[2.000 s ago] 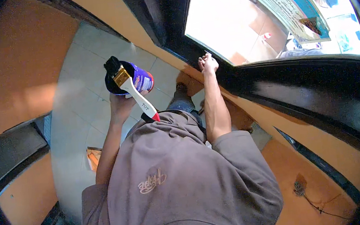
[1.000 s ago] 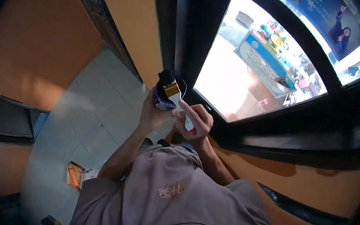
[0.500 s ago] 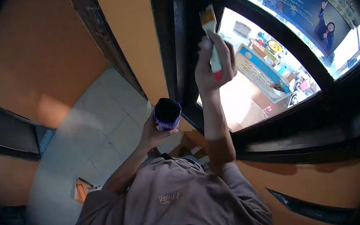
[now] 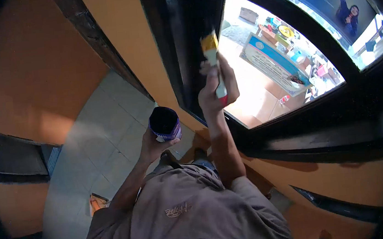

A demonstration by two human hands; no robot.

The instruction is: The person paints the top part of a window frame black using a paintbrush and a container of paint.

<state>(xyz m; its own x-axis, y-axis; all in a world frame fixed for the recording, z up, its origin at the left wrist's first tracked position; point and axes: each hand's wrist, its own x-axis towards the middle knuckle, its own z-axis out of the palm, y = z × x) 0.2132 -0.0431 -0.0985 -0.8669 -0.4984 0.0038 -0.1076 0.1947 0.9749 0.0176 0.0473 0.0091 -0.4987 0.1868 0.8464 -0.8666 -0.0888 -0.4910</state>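
Note:
My right hand (image 4: 215, 88) is raised and grips a paintbrush (image 4: 213, 57) with a white handle, a red tip and a yellow ferrule. The bristles point up and lie against the black window frame (image 4: 195, 40). My left hand (image 4: 154, 143) holds a small can of black paint (image 4: 164, 123) with a purple and white label at chest height, below and to the left of the brush. The can's top is open and its inside looks dark.
Orange walls (image 4: 35, 79) flank the black window frame. Through the glass (image 4: 274, 65) shows a bright room with a table of small items. Pale floor tiles (image 4: 96, 133) lie below, with a small orange object (image 4: 97, 203) near my feet. A black sill (image 4: 322, 139) runs at right.
My right hand took the brush off the can and lifted it up to the window frame. The can in my left hand dropped slightly lower and stays steady.

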